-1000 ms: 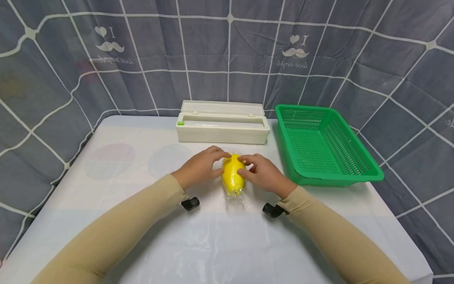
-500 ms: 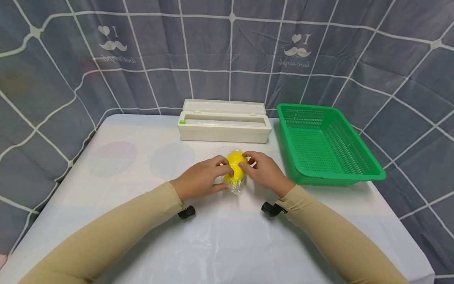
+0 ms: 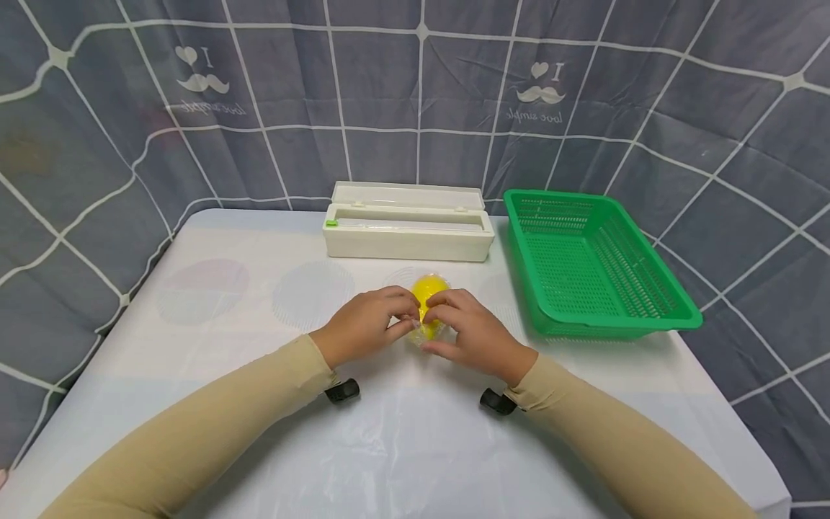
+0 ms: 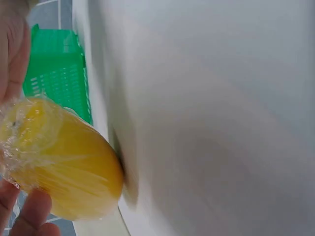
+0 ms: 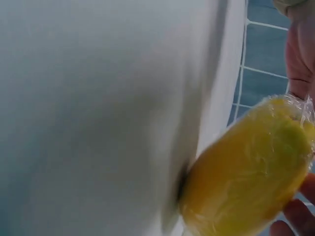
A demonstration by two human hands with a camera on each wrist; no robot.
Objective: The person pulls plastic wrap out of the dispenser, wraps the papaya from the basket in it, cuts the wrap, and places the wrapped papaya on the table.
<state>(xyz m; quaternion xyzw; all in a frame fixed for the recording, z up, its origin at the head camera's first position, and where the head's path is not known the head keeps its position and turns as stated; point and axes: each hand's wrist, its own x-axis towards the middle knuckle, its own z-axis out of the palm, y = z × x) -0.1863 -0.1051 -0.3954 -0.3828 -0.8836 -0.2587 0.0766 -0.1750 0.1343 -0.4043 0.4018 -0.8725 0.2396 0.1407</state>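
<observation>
A yellow oval fruit [image 3: 429,290] wrapped in clear cling film [image 4: 29,128] is between both hands on the white table [image 3: 389,432]. Its far end meets the tabletop, while the near end tips up in the wrist views. My left hand [image 3: 366,324] pinches a gathered bit of film between thumb and fingers at the fruit's left side. My right hand [image 3: 483,335] curls its fingers over the fruit's right side, the thumb lower at the near end. Film bunches in wrinkles at the near end. Fingers partly hide the fruit in the head view.
Behind the fruit is a white cling film dispenser [image 3: 408,244] with its lid up and a green slider [image 3: 331,223] at the left. A green perforated basket [image 3: 590,274] stands at the right. A grey checked curtain [image 3: 382,86] surrounds the table's back and sides.
The fruit has shifted slightly away from me. The left fingers went from its top to pinching film at its side. The right hand moved from its upper side down toward the near end.
</observation>
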